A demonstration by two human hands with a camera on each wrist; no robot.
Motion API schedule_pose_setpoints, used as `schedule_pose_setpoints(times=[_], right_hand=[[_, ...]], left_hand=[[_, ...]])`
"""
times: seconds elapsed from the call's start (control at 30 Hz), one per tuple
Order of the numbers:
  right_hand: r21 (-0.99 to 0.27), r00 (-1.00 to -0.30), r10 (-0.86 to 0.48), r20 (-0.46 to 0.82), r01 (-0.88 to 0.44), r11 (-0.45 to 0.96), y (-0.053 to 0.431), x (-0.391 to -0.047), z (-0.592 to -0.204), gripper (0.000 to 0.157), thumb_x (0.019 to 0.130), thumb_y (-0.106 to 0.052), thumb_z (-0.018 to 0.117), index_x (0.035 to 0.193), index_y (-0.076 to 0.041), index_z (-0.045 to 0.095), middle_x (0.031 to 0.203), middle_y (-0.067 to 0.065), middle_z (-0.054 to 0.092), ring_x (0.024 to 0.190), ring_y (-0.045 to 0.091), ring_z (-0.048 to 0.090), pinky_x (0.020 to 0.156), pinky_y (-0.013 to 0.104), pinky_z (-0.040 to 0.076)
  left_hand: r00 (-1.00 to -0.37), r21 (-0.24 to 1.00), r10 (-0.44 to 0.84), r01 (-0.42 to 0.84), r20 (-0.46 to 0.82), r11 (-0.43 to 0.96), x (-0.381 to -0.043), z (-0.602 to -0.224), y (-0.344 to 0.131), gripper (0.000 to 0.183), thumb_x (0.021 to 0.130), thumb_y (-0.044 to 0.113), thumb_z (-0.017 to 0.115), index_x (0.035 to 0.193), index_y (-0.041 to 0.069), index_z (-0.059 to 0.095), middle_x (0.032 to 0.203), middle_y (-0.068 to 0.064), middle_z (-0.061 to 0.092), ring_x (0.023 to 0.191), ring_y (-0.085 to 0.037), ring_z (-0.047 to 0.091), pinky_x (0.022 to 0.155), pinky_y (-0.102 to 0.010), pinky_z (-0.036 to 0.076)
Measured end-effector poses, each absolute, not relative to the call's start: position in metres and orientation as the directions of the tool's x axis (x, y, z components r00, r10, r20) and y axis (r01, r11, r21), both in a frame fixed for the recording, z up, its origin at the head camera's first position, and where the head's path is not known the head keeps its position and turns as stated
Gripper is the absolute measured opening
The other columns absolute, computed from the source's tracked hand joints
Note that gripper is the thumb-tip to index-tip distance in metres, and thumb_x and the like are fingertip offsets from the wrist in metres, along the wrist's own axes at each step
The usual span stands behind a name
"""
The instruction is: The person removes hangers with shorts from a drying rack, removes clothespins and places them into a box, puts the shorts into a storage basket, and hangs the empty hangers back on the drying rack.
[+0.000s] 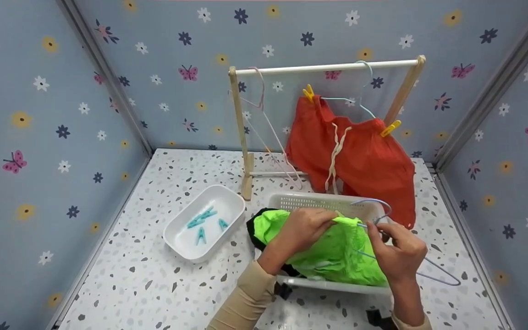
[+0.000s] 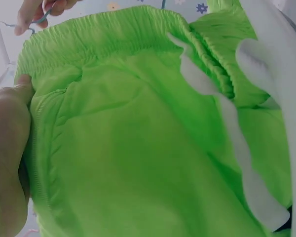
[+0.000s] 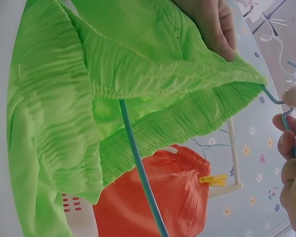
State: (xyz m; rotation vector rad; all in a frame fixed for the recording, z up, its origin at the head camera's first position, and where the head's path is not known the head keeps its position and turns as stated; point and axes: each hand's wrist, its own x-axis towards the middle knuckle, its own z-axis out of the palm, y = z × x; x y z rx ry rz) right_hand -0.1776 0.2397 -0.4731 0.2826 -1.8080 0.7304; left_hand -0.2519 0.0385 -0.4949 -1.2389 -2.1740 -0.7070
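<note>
Bright green shorts [image 1: 337,252] with an elastic waistband and a white drawstring [image 2: 241,143] lie partly in a white basket [image 1: 323,199]. My left hand [image 1: 303,229] pinches the waistband at one end and lifts it. A blue wire hanger [image 1: 440,272] is gripped by my right hand [image 1: 399,252] near its hook. One arm of the hanger runs into the waist opening; in the right wrist view, its lower bar [image 3: 140,173] comes out of the opening. Most of the hanger inside the shorts is hidden by cloth.
Behind the basket stands a rack [image 1: 300,69] with red shorts [image 1: 365,156] on a hanger, held by yellow clothespins [image 1: 390,129]. A bare pink hanger [image 1: 273,133] hangs at the rack's left. Left of the basket, a white tray [image 1: 172,236] holds several teal clothespins [image 1: 200,236]. Black cloth [image 1: 255,231] shows at the basket's left.
</note>
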Motion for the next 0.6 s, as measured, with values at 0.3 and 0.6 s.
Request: schedule_pose_setpoints(times=[0.3, 0.6], right_hand=[[-0.35, -0.378, 0.162, 0.911, -0.505, 0.789, 0.247, -0.177, -0.475, 0.01, 0.062, -0.017, 0.075, 0.06, -0.012, 0.067, 0.052, -0.005, 0.053, 0.045, 0.01, 0.043, 0.047, 0.022, 0.031], [-0.37, -0.424, 0.151, 0.893, -0.5, 0.783, 0.251, -0.176, -0.475, 0.008, 0.063, -0.015, 0.075, 0.061, -0.012, 0.068, 0.053, -0.005, 0.054, 0.046, 0.009, 0.044, 0.048, 0.022, 0.032]], left_hand=[[-0.538, 0.23, 0.629, 0.831, 0.561, 0.506, -0.26, -0.509, 0.021, 0.033, 0.095, 0.035, 0.035, 0.111, 0.021, 0.06, 0.096, 0.008, 0.062, 0.086, -0.006, 0.057, 0.077, -0.02, 0.043], [-0.673, 0.331, 0.605, 0.738, 0.426, 0.588, -0.265, -0.52, 0.0, 0.035, 0.095, 0.038, 0.03, 0.099, 0.02, 0.059, 0.092, 0.009, 0.059, 0.086, -0.007, 0.055, 0.075, -0.023, 0.043]])
